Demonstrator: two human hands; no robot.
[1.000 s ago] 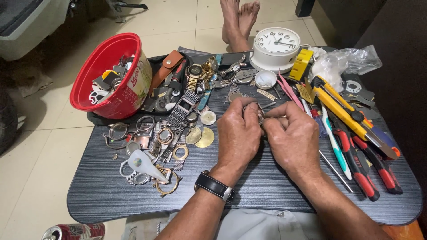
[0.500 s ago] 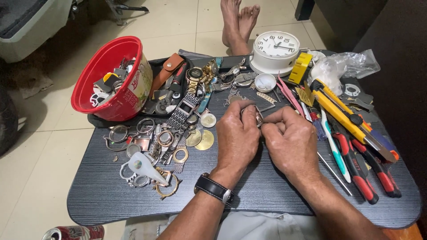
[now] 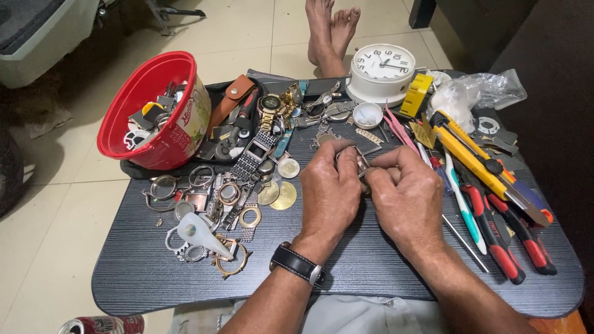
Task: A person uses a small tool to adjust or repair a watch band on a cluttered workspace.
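**Two hands on a small metal part over a crowded tray table**

At the middle of the dark table (image 3: 383,272), seen from the head camera, both hands meet over a small metal part (image 3: 361,162). The left hand (image 3: 331,192), with a black-strapped watch (image 3: 297,265) on its wrist, curls its fingers around one side of the part. The right hand (image 3: 408,198) pinches the other side between thumb and forefinger. Both hands are closed narrowly on it; the part is mostly hidden by the fingers, so it may be a watch clasp or a bracelet link, though the view is too poor to be sure.

Left of the hands lies a scatter of watch cases, rings and bracelet pieces (image 3: 216,204), with two brass discs (image 3: 278,196) nearest the left hand. Behind them a red bucket (image 3: 154,105) full of odds and ends leans on a black pouch. A brown strap (image 3: 226,105) and several watches (image 3: 272,105) lie beside it.

Beyond the hands stands a white clock (image 3: 382,71), with a small white cup (image 3: 367,115) just in front of it. To the right lie a yellow knife (image 3: 476,158), red-handled pliers (image 3: 495,229), a green-and-white screwdriver (image 3: 461,201) and pink tweezers (image 3: 396,127). A clear plastic bag (image 3: 476,96) sits at the far right corner.

Past the table's far edge, bare feet (image 3: 331,28) rest on the tiled floor (image 3: 55,204). A drink can (image 3: 102,325) lies at the near left.
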